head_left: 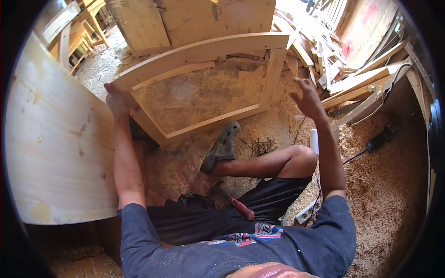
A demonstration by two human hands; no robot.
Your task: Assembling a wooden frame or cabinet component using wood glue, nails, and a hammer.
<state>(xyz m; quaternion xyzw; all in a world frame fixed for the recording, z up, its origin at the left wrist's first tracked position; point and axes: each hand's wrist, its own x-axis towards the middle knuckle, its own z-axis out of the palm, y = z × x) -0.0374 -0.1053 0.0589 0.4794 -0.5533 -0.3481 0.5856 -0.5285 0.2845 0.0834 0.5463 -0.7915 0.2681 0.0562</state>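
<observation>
A pale wooden frame (213,124) with a curved top rail stands tilted on the floor before me. My left hand (118,101) grips its left upper corner, fingers round the wood. Beside the frame's right end, my right hand (307,96) is raised in the air, fingers apart and holding nothing. A hammer (241,207) with a red handle lies against my shorts. Near my bent right knee sits a small pile of nails (260,147) on the floor.
A large wooden panel (65,139) stands close at my left, another board (208,23) behind the frame. Offcuts (320,55) heap at the far right. A corded power tool (381,139) and a power strip (307,214) lie at right among wood shavings (375,194).
</observation>
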